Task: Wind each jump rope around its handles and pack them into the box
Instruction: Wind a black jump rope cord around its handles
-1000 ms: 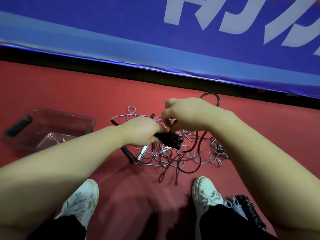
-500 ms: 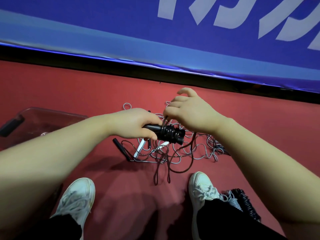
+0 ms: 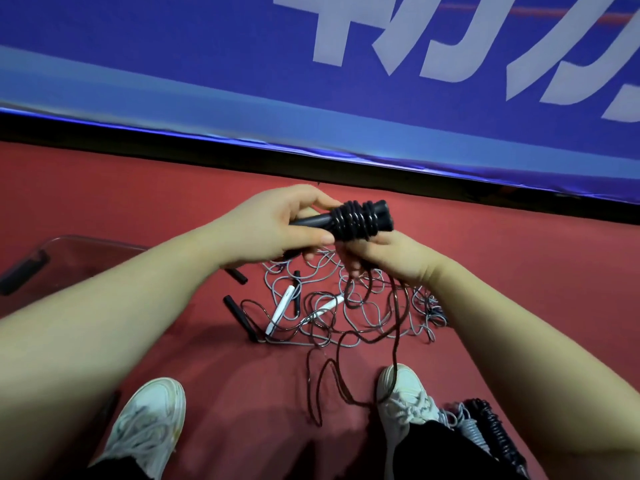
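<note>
The handles (image 3: 381, 214) are held above the floor (image 3: 519, 271), their long axis running left to right and tipped slightly up at the right end. The left end is gripped by the left hand (image 3: 277, 230). Coils of dark rope (image 3: 353, 221) are wound round the right half. The right hand (image 3: 391, 258) is set just under the coils with its fingers curled on the rope. The slack hangs to the floor and is draped across the right shoe (image 3: 401, 393).

The next turn is judged to pass over the free right end, to which the right hand is nearer. The box (image 3: 69, 251) lies well to the left, partly hidden by the left forearm. A tangled pile (image 3: 329, 306) of other ropes lies below the hands, and the slack could be caught in it. Wound ropes (image 3: 485, 431) are seen beside the right shoe.
</note>
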The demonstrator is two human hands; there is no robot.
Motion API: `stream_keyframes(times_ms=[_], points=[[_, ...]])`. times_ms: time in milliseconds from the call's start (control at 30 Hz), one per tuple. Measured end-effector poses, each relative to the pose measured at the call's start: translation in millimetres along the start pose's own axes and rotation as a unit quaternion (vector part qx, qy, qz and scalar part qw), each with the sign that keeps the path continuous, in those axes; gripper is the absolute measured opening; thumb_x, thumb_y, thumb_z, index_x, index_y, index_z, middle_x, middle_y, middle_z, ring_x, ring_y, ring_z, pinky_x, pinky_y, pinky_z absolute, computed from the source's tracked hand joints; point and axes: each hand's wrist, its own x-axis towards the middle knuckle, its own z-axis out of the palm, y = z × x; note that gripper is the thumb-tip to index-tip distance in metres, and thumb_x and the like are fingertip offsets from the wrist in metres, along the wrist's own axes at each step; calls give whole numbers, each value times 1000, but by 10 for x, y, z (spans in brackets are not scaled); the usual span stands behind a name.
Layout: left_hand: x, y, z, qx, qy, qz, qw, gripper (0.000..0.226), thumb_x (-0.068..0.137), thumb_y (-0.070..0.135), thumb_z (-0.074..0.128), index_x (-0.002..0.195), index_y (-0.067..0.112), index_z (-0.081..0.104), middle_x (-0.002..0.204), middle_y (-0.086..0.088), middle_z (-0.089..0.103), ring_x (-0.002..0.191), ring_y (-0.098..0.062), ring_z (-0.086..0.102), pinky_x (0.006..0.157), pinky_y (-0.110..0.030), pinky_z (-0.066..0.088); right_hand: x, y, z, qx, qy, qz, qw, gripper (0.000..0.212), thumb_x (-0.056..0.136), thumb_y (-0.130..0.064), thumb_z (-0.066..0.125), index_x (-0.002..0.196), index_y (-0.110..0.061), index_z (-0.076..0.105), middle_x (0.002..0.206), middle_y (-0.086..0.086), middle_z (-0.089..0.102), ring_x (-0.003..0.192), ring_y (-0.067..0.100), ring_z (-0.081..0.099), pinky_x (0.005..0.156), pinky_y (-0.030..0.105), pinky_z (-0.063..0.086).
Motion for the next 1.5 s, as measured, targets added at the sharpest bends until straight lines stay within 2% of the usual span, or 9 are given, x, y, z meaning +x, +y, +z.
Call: stream_keyframes(times_ms=[133,300,600,767,867,1100,1233,1333,1500], points=[[71,15,-93,-56,128,-29,990,29,86,0,63,108,18,59,59,13,65,47,-4,57,43,-15,38,81,239,35,-125,48,17,991,23,92,3,51,105,-15,49,98,-6,55,78,2,60,71,30,56],[147,-50,-202,-101,185,-50,976,21,86,-1,62,101,14,62,73,4,64,49,-8,60,44,-20,43,262,290,68,54,245,82,965,25,98,-15,48,121,-23,46,101,1,63,50,7,51,47,20,42],[323,100,-382,-362,225,-129,895,8,93,9,53,90,3,58,82,-11,63,49,-11,56,35,-14,35,254,596,-107,267,111,98,952,26,87,-37,48,101,-18,59,65,-1,34,44,3,23,43,16,19],[389,88,-401,-346,259,-125,893,10,93,9,53,86,4,59,79,-12,61,46,-10,55,35,-14,35,-26,914,-41,399,-62,234,885,46,48,-45,90,73,-11,71,46,-8,31,36,0,21,31,11,18],[406,25,-506,-379,298,-120,868,10,94,10,53,88,4,58,80,-12,58,45,-9,55,35,-14,35,-170,1028,-33,390,15,280,877,35,82,-39,65,84,-4,64,47,-7,29,35,2,25,34,12,20],[498,155,-310,-371,273,-81,884,12,95,10,52,87,6,59,75,-7,58,50,-8,55,38,-14,37,30,1303,-161,-131,241,296,915,20,93,1,46,103,-6,63,108,11,65,94,16,55,75,23,38],[573,139,-173,-273,272,-73,920,11,93,9,57,101,2,60,80,-12,60,55,-12,56,40,-17,39,316,604,-137,117,381,98,912,48,81,12,34,119,-9,53,124,8,58,114,16,53,86,25,41],[599,75,-140,-242,307,-72,918,19,90,9,61,108,3,57,80,-12,62,55,-14,59,41,-19,41,467,56,-21,239,271,5,933,30,75,-21,47,103,-21,57,107,5,69,109,19,61,85,28,43],[583,72,-183,-171,339,-38,924,18,88,8,63,102,11,51,81,-8,64,52,-9,61,46,-23,43,626,-141,352,-2,254,-28,967,14,90,-22,58,102,-20,52,87,-1,60,85,27,66,81,39,53]])
